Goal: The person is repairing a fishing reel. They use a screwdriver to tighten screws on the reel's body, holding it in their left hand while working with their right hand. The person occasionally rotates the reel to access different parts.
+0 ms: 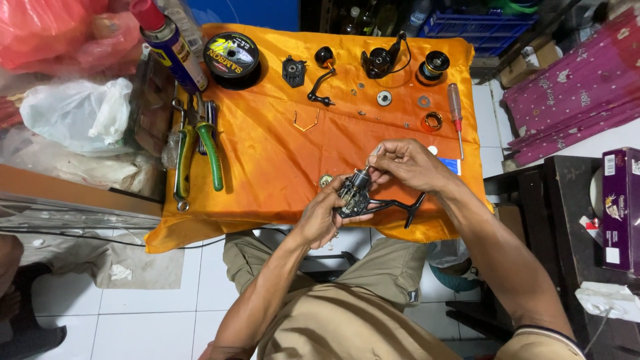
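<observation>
Left hand (323, 217) cups a black fishing-reel body (357, 195) from below, over the near edge of the orange cloth (267, 153); right hand (405, 163) pinches its top. Beyond lie one line spool (231, 57), one crank handle (323, 77), two pliers (197, 150), one screwdriver (457, 115).

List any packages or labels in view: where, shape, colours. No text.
Spray can: top left, past the orange cloth's corner; blue and yellow cylinder, red cap.
Round line spool: cloth's far left; black disc, yellow and green label.
Purple carton: far right on dark furniture; boxy, white label patches.
Small blue label: on the cloth beside the right hand.
</observation>
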